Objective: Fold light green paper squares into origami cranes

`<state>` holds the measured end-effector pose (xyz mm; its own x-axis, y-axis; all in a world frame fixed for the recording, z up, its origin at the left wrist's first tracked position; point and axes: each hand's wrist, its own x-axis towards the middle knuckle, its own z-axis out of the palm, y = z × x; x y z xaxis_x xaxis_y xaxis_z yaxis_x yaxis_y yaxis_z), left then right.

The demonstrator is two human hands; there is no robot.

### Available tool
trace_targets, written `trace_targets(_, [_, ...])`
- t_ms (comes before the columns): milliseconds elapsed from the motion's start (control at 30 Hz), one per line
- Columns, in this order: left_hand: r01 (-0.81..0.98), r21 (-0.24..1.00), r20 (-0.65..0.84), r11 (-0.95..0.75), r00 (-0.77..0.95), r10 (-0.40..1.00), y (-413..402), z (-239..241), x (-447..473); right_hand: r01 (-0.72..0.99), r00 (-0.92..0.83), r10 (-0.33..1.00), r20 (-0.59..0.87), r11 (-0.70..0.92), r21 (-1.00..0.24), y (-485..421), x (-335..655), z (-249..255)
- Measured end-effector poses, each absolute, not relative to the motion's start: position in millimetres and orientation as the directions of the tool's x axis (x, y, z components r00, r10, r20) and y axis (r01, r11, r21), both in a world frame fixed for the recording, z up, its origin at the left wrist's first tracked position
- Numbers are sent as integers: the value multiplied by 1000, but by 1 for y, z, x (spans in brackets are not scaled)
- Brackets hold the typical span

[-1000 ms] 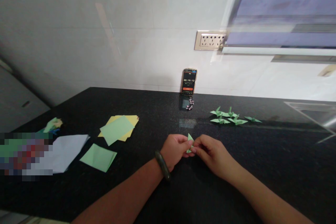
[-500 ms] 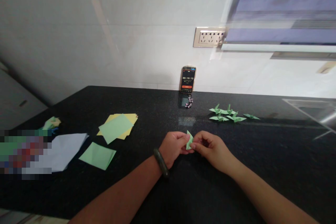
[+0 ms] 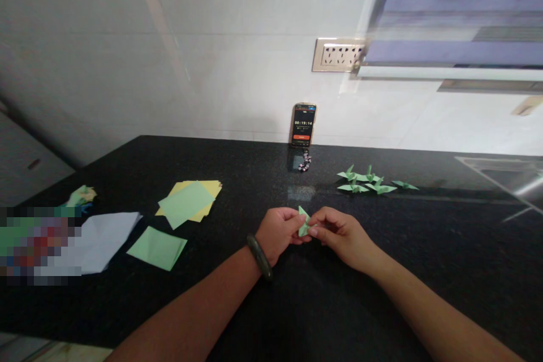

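Note:
Between my hands, above the black countertop [image 3: 322,305], is a small piece of folded green origami paper [image 3: 302,226]. My left hand [image 3: 282,232] pinches its left side, thumb on top. On its right side, the thumb and forefinger of my right hand [image 3: 337,233] close on the lower edge. Fingers cover part of the paper, so its full shape is hidden. Several folded green paper cranes [image 3: 355,186] stand together beyond my right hand. To the left of my hands lies a creased green paper square [image 3: 158,249], and behind it a stack of green and yellow sheets [image 3: 189,203].
A phone [image 3: 304,125] showing a running timer leans on the tiled wall, with a beaded strap [image 3: 304,162] before it. White paper [image 3: 104,240] and a crumpled coloured bundle [image 3: 82,197] lie at far left. A metal-edged sink [image 3: 483,175] is at right.
The right fingers have shifted slightly on the folded paper, which is turned a little. The timer has advanced one second. The whole view has moved slightly; nothing else differs.

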<state>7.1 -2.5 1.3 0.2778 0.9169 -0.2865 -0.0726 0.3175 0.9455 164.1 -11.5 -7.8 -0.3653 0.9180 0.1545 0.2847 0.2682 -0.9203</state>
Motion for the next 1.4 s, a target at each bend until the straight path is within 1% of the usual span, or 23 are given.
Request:
trace_targets(100, [-78,952,-269,297,254,929,-2,0,7,339,-420,873,247,404,-850,-11,167,-6])
trace_targets(167, [-70,955,-262,287,245,933,-1,0,6,347,-429,858,284,447,-824,-10,167,-5])
trace_targets(433, [-61,952,-278,299,234,932,-2,2,6,303,-423,843,332,477,-825,-9,167,-5])
trace_targets(500, [-78,953,-269,294,230,935,-2,2,6,287,-387,867,314,436,-853,-9,167,-4])
trace_targets(533, [-102,951,-262,290,228,938,-1,2,5,262,-349,893,283,383,-886,-9,167,-3])
trace_targets(633, [-246,928,-224,280,233,946,0,0,4,99,-220,968,124,148,-984,-9,164,-2])
trace_targets(667, [-299,912,-216,280,231,949,0,-1,3,56,-208,975,73,86,-995,-9,163,-2])
trace_targets(733, [-368,883,-219,290,223,950,-1,-1,3,62,-232,973,16,31,-998,-10,161,-2])
trace_targets(833, [-333,878,-267,345,258,928,-3,0,4,149,-231,973,-4,32,-988,-10,160,-1])
trace_targets(900, [-257,894,-289,367,295,911,-4,1,6,145,-183,983,5,32,-989,-10,160,-1])
trace_targets(967, [-215,916,-262,339,319,911,-6,1,7,126,-151,989,4,23,-992,-10,161,1])
trace_targets(1067, [-237,936,-173,261,335,926,-7,0,10,166,-133,991,-5,18,-986,-9,163,2])
trace_targets(1133, [-221,947,-162,234,302,939,-7,0,10,219,-134,991,-14,16,-976,-8,164,3])
trace_targets(1200, [-163,963,-169,214,253,953,-6,0,9,243,-142,990,-20,16,-970,-8,165,3])
trace_targets(1300, [-124,970,-173,209,246,954,-5,0,7,210,-144,990,9,39,-977,-8,165,2])
trace_targets(1400, [-175,956,-186,235,253,949,-6,0,7,162,-145,988,45,69,-984,-9,163,1])
